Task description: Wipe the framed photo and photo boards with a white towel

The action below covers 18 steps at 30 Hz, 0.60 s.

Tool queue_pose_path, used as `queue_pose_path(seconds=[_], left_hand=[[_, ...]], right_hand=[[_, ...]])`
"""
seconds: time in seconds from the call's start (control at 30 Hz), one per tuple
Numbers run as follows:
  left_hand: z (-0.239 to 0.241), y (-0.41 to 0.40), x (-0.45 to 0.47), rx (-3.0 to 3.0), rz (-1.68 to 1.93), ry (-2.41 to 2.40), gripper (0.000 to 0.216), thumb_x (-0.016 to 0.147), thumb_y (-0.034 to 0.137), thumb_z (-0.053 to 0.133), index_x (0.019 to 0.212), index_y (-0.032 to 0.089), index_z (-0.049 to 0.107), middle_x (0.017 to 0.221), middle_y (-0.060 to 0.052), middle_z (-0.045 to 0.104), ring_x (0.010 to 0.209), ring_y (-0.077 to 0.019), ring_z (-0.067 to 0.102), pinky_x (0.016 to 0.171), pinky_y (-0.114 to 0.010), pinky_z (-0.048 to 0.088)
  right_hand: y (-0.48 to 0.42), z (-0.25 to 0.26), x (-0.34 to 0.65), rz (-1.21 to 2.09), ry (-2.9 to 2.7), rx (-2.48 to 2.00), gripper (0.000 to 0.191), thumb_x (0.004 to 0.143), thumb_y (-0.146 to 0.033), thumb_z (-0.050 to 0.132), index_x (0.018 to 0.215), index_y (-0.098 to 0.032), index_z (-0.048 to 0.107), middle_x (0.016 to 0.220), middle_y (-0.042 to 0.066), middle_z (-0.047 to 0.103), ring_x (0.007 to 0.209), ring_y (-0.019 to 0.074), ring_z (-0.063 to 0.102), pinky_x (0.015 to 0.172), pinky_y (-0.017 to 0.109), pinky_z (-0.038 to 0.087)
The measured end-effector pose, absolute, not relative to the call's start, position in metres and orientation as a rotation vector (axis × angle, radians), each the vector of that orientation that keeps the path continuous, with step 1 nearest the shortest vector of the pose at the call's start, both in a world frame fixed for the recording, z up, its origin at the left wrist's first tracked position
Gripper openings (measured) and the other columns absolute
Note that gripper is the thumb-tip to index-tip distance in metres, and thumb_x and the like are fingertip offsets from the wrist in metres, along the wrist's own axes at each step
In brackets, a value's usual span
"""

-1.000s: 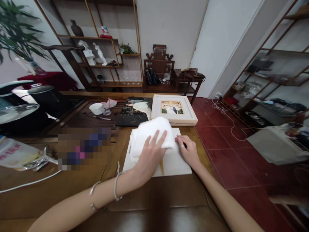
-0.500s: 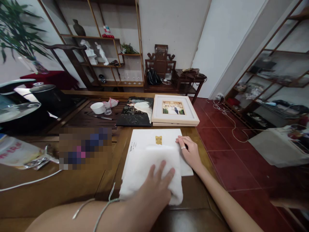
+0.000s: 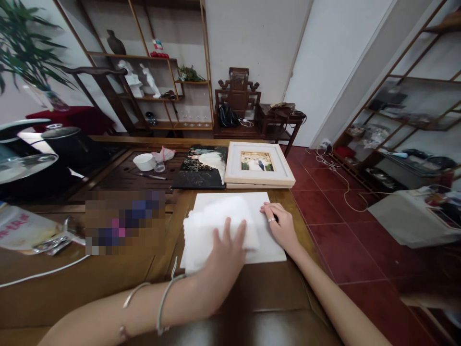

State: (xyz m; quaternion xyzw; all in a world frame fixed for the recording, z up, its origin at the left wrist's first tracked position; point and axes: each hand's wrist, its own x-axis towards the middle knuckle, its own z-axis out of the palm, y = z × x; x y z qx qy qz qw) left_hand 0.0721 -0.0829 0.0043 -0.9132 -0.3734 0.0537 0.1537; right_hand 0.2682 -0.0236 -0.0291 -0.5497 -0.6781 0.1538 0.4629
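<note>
white cloth (image 3: 212,218) farther forward, gold piece covered

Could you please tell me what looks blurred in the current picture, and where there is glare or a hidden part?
Head view: the left hand and white cloth look smeared, the right hand crisper; head view: pale glare on the near part of the tabletop; head view: a pixelated patch at left hides detail.

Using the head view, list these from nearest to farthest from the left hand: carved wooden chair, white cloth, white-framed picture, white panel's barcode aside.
1. White cloth: directly under the left hand.
2. White-framed picture: beyond the cloth, toward the right, at the table's far side.
3. Carved wooden chair: farthest, against the back wall.
</note>
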Motion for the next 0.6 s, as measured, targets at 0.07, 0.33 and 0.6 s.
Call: queue_pose_path(seconds=[0.07, 0.33, 0.6], left_hand=[[0.01, -0.103, 0.067, -2.677, 0.157, -0.996, 0.031, 0.085, 0.022, 0.054, 0.113, 0.025, 0.067, 0.144, -0.011, 0.036, 0.121, -0.0464, 0.042, 0.081, -0.059, 0.051], [0.04, -0.074, 0.06, -2.916, 0.356, -1.076, 0.048, 0.076, 0.007, 0.057, 0.119, 0.029, 0.061, 0.15, -0.006, 0.027, 0.131, -0.0425, 0.031, 0.09, -0.059, 0.045], [0.047, -0.03, 0.057, -2.697, 0.265, -1.522, 0.048, 0.076, -0.006, 0.045, 0.111, 0.019, 0.066, 0.146, -0.015, 0.034, 0.127, -0.0464, 0.035, 0.081, -0.059, 0.05]], right_hand=[[-0.024, -0.029, 0.268, 0.378, -1.671, -1.353, 0.027, 0.092, -0.026, 0.044, 0.078, -0.021, 0.067, 0.087, 0.006, 0.069, 0.1, 0.022, 0.061, 0.089, 0.036, 0.045], [-0.025, -0.029, 0.268, 0.397, -1.677, -1.348, 0.027, 0.092, -0.027, 0.044, 0.079, -0.021, 0.067, 0.089, 0.006, 0.069, 0.1, 0.0219, 0.061, 0.09, 0.036, 0.044], [-0.024, -0.03, 0.268, 0.395, -1.671, -1.345, 0.028, 0.092, -0.028, 0.044, 0.078, -0.022, 0.067, 0.087, 0.006, 0.069, 0.1, 0.023, 0.062, 0.089, 0.038, 0.044]])
